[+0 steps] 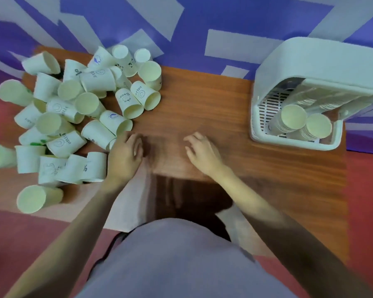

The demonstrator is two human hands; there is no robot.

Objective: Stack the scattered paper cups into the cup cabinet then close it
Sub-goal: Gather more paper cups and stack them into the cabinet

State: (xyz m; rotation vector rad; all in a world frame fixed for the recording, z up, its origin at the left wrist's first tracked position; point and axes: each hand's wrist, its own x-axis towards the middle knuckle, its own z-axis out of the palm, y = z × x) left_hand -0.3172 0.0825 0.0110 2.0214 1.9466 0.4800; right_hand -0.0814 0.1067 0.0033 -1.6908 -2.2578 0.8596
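Cups (78, 117) scattered left, cabinet (314, 82) open right.
Both hands, left (125, 155) and right (202, 151), hover loosely curled, empty, over the table (202, 104).

Both arms forward; left grip (125, 153), right grip (199, 150) empty (fingers loosely curled).

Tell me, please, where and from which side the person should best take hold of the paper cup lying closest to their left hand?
That cup lies on its side at the pile's near right edge, its open mouth turned toward the left hand. Probably best to grip its side wall near the rim, thumb and fingers across the body, coming from the bare table on the right, since other cups crowd its left.
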